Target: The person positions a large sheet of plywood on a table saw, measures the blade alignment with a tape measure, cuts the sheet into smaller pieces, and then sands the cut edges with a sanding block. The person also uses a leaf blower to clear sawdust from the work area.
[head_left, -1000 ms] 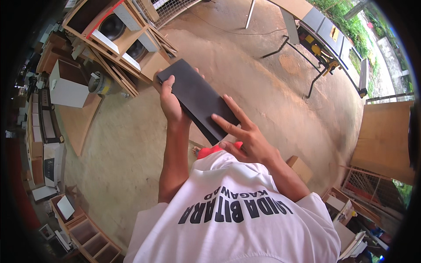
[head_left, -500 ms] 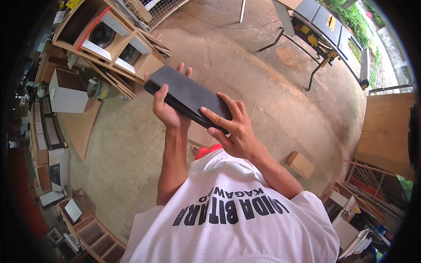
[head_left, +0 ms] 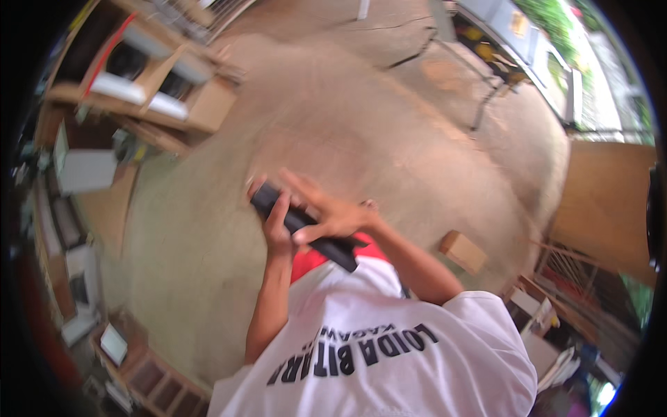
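Step in hand, judging by the grip: black piece being handled between both palms, mid-frame, just above red shorts. Piece lies aslant, upper left to lower right; motion blur hides whether folded or rolled. Left hand pinches its upper end, thumb on near side, fingers round the far edge. Right hand spread, fingers stretched across the piece, thumb low against it; cannot tell how hard it presses. Next move, I judge, calls for a firm left hold and a flat right palm, else the loose lower end may slip.

Surface: no bench under the work; piece is held in the air over bare, tan-stained concrete floor.

Room: open-sided workshop. Speaker cabinet upper left, white box below it. Table saw, apparently, upper right, greenery beyond. Wood block right of centre; plywood panel far right.
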Tool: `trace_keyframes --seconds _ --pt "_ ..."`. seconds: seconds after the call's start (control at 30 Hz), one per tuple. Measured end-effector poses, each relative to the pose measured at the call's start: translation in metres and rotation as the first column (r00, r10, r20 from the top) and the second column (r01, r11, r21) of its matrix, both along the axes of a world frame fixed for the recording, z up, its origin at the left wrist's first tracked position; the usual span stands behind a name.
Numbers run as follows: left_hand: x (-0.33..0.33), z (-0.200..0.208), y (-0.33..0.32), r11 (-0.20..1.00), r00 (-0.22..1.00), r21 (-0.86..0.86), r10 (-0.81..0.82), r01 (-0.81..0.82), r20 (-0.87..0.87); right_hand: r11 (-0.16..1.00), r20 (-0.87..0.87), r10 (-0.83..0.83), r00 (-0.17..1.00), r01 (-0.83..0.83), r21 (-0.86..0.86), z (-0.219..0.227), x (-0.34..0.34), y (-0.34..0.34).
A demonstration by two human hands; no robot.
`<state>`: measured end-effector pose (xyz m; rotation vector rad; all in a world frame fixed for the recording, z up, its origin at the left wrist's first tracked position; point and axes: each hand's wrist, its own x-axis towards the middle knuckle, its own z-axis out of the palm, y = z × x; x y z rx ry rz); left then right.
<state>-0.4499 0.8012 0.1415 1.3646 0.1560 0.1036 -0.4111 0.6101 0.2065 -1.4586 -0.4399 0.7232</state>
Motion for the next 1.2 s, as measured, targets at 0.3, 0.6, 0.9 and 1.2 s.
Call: trace_keyframes --seconds 0.3,0.6,0.9,1.2 --pt "0.006 -0.151 0.027 0.993 0.927 -0.103 0.021 -0.064 -0.373 0.997 -0.408 -0.038 0.912 0.008 -0.074 -0.186 -0.022 0.079" --pt "0.062 -0.597 0.214 0.591 0.594 0.478 -0.004 0.65 -0.804 0.362 -0.171 -0.765 0.621 0.195 -0.912 -0.644 -0.083 0.068" --pt "0.209 -0.832 0.406 0.367 0.58 0.742 0.466 0.561 -0.669 0.062 -0.034 -0.997 0.07 0.439 -0.896 -0.851 -0.083 0.057" --pt "0.21 -0.825 0.397 0.324 0.515 0.76 0.582 0.563 -0.629 0.011 -0.035 -0.998 -0.05 0.431 -0.902 -0.884 -0.106 0.029"
